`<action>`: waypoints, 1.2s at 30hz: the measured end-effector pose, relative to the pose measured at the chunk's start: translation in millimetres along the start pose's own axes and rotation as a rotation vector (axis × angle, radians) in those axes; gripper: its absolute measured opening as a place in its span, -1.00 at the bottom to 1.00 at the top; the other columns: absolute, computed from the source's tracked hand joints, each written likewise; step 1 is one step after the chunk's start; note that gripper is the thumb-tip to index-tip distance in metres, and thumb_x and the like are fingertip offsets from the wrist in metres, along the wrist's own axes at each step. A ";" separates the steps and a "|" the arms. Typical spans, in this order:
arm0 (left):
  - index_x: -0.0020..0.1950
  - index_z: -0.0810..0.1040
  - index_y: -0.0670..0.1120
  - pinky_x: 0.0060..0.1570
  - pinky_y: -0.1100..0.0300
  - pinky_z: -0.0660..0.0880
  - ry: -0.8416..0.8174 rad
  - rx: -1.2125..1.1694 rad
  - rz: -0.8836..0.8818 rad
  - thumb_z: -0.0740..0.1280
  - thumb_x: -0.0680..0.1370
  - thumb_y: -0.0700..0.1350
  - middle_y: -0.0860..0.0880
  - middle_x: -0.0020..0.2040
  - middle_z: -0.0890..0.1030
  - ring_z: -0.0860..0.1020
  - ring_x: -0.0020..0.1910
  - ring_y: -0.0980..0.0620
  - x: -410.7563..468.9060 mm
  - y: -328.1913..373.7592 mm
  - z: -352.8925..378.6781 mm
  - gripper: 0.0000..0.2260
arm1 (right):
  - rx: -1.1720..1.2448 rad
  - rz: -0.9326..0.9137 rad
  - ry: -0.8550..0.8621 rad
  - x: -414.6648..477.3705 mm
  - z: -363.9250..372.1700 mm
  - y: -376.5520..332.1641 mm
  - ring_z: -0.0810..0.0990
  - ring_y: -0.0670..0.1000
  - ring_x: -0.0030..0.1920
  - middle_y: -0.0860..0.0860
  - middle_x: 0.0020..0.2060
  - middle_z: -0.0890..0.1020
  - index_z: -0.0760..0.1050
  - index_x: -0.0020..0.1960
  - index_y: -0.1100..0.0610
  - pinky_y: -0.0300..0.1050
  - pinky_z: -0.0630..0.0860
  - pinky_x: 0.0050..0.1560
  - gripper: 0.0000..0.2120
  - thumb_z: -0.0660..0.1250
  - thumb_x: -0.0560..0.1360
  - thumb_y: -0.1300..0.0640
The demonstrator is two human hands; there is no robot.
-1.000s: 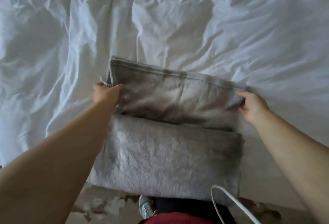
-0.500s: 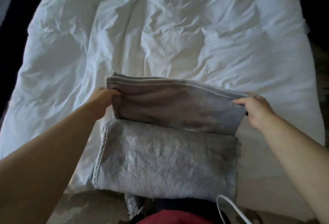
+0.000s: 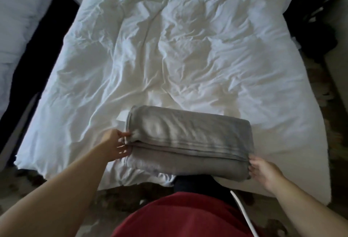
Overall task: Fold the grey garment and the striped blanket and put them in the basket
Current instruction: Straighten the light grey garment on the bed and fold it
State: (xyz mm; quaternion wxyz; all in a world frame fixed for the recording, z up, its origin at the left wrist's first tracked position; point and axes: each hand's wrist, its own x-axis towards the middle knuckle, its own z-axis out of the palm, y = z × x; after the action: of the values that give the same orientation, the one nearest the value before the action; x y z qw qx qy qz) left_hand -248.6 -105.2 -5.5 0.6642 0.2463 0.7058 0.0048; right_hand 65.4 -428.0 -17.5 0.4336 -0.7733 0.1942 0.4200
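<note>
The grey garment (image 3: 188,139) lies folded into a thick rectangle at the near edge of the white bed (image 3: 169,58). My left hand (image 3: 116,145) touches its left end, fingers spread against the folded layers. At the lower right corner of the bundle, my right hand (image 3: 263,171) rests with its fingers against the cloth. Neither hand clearly grips the fabric. No striped blanket and no basket is in view.
A wrinkled white duvet covers the bed. A second white bed (image 3: 17,20) stands at the left across a dark gap. Dark items (image 3: 316,20) lie on the floor at the right. A white cable (image 3: 243,212) hangs by my red-clad body.
The raised far half of the grey garment has been brought down over the near half, giving one compact bundle. Both hands moved from the upper corners to the bundle's ends. The view pulled back.
</note>
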 end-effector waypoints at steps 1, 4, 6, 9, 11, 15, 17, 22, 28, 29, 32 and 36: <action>-0.14 0.57 -0.13 -0.14 0.03 0.50 0.001 -0.047 0.007 0.15 0.52 -0.16 -0.13 -0.15 0.44 0.44 -0.22 -0.06 1.7 -2.3 2.3 -0.79 | 0.047 0.036 -0.005 0.9 3.5 2.4 0.46 -0.02 -0.26 0.03 -0.42 0.60 0.46 0.11 0.08 -0.18 0.38 -0.26 -0.72 0.12 0.56 0.37; -0.22 0.52 -0.09 -0.26 0.12 0.44 0.140 -0.047 0.182 0.27 0.46 -0.17 -0.08 -0.26 0.47 0.44 -0.29 -0.01 7.9 -7.6 7.7 -0.92 | 0.131 0.054 0.038 4.1 12.9 0.9 0.46 -0.04 -0.23 0.06 -0.25 0.50 0.46 0.03 0.12 -0.18 0.40 -0.24 -0.81 0.12 0.57 0.32; -0.28 0.54 -0.11 -0.28 0.13 0.38 0.243 0.001 0.292 0.36 0.38 -0.17 -0.11 -0.31 0.48 0.41 -0.35 -0.03 11.3 -12.9 7.7 -0.96 | 0.186 0.060 0.064 8.1 15.6 -0.8 0.47 -0.05 -0.23 0.04 -0.23 0.50 0.45 0.05 0.12 -0.19 0.40 -0.25 -0.90 0.18 0.59 0.21; -0.34 0.56 -0.12 -0.28 0.09 0.49 0.295 -0.024 0.316 0.47 0.36 -0.12 -0.13 -0.35 0.53 0.47 -0.40 -0.05 23.6 -16.3 6.8 -0.86 | 0.272 0.065 0.104 17.0 17.3 -5.8 0.49 -0.06 -0.24 0.01 -0.21 0.53 0.47 0.08 0.07 -0.21 0.39 -0.28 -0.87 0.26 0.56 0.07; -0.30 0.59 -0.09 -0.16 0.03 0.58 0.324 -0.005 0.293 0.53 0.35 -0.03 -0.13 -0.33 0.59 0.54 -0.36 -0.08 30.8 -15.5 10.0 -0.82 | 0.271 0.080 0.105 21.9 19.4 -11.5 0.45 -0.07 -0.32 -0.01 -0.25 0.51 0.51 -0.06 0.05 -0.22 0.37 -0.38 -0.90 0.34 0.52 0.02; -0.16 0.62 -0.21 -0.16 0.02 0.62 0.333 0.164 0.284 0.53 0.36 0.01 -0.15 -0.30 0.60 0.59 -0.31 -0.13 35.2 -14.8 21.3 -0.70 | 0.219 0.076 0.077 31.5 22.4 -25.0 0.33 -0.07 -0.48 0.01 -0.36 0.42 0.48 -0.17 0.07 -0.28 0.27 -0.58 -0.88 0.38 0.49 0.09; 0.04 0.57 -0.29 -0.36 0.09 0.64 0.299 0.073 0.269 0.42 0.49 -0.15 -0.15 -0.23 0.57 0.60 -0.30 -0.13 37.6 -14.4 21.5 -0.76 | 0.269 0.068 0.079 31.3 21.7 -33.6 0.41 -0.03 -0.37 0.04 -0.27 0.48 0.47 -0.14 0.08 -0.19 0.31 -0.44 -0.92 0.35 0.51 0.14; 0.23 0.41 -0.14 -0.51 0.31 0.52 0.233 -0.056 0.193 0.15 0.62 -0.28 -0.04 -0.23 0.43 0.45 -0.30 0.07 42.5 -14.0 4.3 -0.80 | 0.460 0.108 0.100 26.7 7.9 -42.6 0.35 -0.05 -0.39 0.04 -0.31 0.41 0.41 -0.17 0.13 -0.31 0.30 -0.57 -0.88 0.22 0.54 0.26; -0.13 0.38 -0.18 -0.58 0.29 0.44 0.262 -0.160 0.094 0.24 0.61 -0.23 -0.11 -0.24 0.34 0.38 -0.30 0.00 53.1 -21.4 -9.7 -0.87 | 0.303 0.198 0.125 29.4 -4.5 -25.0 0.32 -0.03 -0.48 0.05 -0.37 0.37 0.39 -0.23 0.16 -0.37 0.27 -0.63 -0.85 0.23 0.52 0.25; -0.16 0.38 -0.16 -0.60 0.29 0.46 0.271 -0.169 0.091 0.27 0.59 -0.23 -0.12 -0.22 0.37 0.40 -0.29 -0.01 51.0 -23.0 -7.3 -0.86 | 0.261 0.222 0.104 30.0 -3.9 -22.2 0.36 -0.02 -0.51 0.07 -0.37 0.37 0.39 -0.23 0.17 -0.38 0.30 -0.64 -0.84 0.23 0.53 0.23; -0.16 0.43 -0.17 -0.48 0.18 0.48 0.327 -0.022 0.107 0.32 0.55 -0.24 -0.13 -0.21 0.44 0.45 -0.27 -0.05 38.7 -25.6 3.6 -0.89 | 0.127 0.324 0.020 28.5 2.0 -19.7 0.39 0.02 -0.40 0.11 -0.32 0.40 0.41 -0.17 0.20 -0.32 0.42 -0.63 -0.84 0.23 0.57 0.17; 0.02 0.53 -0.18 -0.10 0.05 0.47 0.595 0.241 0.289 0.24 0.46 -0.27 -0.18 0.01 0.52 0.50 -0.03 -0.19 12.8 -19.3 20.1 -0.83 | -0.091 0.246 0.086 19.3 17.5 -37.6 0.49 0.09 -0.13 0.13 -0.16 0.48 0.44 0.17 0.21 -0.08 0.48 -0.09 -0.76 0.25 0.53 0.16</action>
State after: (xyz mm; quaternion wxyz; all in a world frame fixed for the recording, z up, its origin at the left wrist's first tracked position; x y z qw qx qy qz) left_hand -236.3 -124.1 -26.4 0.3883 0.4079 0.8218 0.0869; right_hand 93.0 -391.6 -19.0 0.3346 -0.7799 0.2867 0.4446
